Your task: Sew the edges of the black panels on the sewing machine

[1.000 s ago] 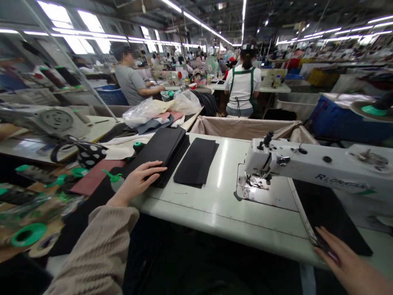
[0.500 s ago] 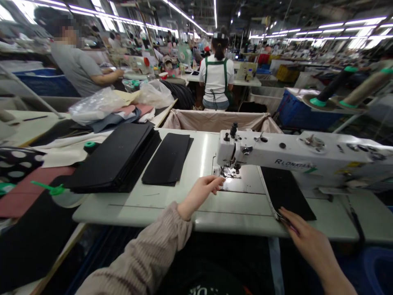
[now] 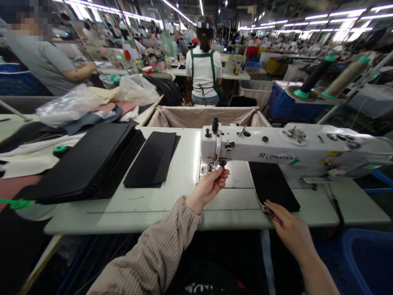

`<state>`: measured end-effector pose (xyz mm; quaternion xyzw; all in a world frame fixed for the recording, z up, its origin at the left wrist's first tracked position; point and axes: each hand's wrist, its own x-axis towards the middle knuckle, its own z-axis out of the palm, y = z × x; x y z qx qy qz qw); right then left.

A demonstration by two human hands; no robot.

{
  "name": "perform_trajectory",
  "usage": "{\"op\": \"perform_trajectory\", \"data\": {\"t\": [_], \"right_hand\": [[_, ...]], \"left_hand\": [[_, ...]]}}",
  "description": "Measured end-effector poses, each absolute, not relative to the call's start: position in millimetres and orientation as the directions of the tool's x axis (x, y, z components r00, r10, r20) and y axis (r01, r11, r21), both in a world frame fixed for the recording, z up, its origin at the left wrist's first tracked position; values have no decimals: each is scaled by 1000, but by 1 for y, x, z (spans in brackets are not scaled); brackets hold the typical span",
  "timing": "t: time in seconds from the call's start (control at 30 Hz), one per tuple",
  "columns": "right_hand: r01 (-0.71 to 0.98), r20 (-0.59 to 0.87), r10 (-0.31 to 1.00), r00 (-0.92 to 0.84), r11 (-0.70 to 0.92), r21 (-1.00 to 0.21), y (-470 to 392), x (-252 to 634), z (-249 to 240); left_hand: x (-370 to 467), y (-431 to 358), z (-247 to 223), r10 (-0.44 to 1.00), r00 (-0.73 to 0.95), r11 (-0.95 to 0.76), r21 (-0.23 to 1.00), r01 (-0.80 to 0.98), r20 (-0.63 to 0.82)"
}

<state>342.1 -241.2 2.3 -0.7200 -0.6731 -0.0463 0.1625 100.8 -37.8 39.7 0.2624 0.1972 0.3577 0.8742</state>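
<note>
My left hand (image 3: 211, 185) is closed in a pinch at the needle area of the white sewing machine (image 3: 260, 143); what its fingertips hold is too small to make out. Under the machine's arm lies a black panel (image 3: 273, 184) with a pale edge strip along its left side. My right hand (image 3: 285, 221) is at the strip's near end, its fingers closed round a small dark tool, perhaps snips, mostly hidden. Left of the machine are a thin pile of black panels (image 3: 150, 159) and a thicker black stack (image 3: 82, 164).
Behind the table (image 3: 172, 215) stands a cloth-lined bin (image 3: 202, 116). Thread cones (image 3: 316, 78) rise at the back right. A blue basket (image 3: 368, 254) sits low at right. Plastic bags and fabric scraps lie at left. Two people work beyond.
My left hand has turned and its fingers have curled closer together under the needle area. The whole view has shifted to the right. My right hand stays by the black panel's edge.
</note>
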Motion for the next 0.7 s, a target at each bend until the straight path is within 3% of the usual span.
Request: {"op": "perform_trajectory", "data": {"t": [0.13,0.23,0.3,0.37,0.4,0.47,0.53,0.6,0.7], "right_hand": [[987,344,938,41,15,-160,-245,328,11],[960,322,943,-81,161,-230,-250,287,25],[898,244,946,-211,286,-334,-251,250,36],[777,146,913,-382,402,-483,-247,216,44],[682,111,870,-481,450,-576,-242,203,46],[481,112,794,-597,467,-742,-226,187,48],[398,170,820,-546,433,-809,-198,184,44],[515,231,902,-364,402,-757,-163,187,36],[806,223,949,-224,309,-505,-109,194,23]], "left_hand": [[100,-40,37,711,690,620,584,-525,-135],[98,-51,39,722,689,509,724,-465,-66],[94,-62,40,696,716,291,889,-353,56],[87,-71,36,588,784,-85,979,-184,198],[81,-75,32,515,823,-299,950,-92,242],[65,-81,18,404,878,-646,759,74,259],[41,-85,2,384,895,-809,550,207,228],[13,-88,-11,448,869,-844,421,333,210],[-29,-91,-18,576,789,-803,330,496,214]]}}
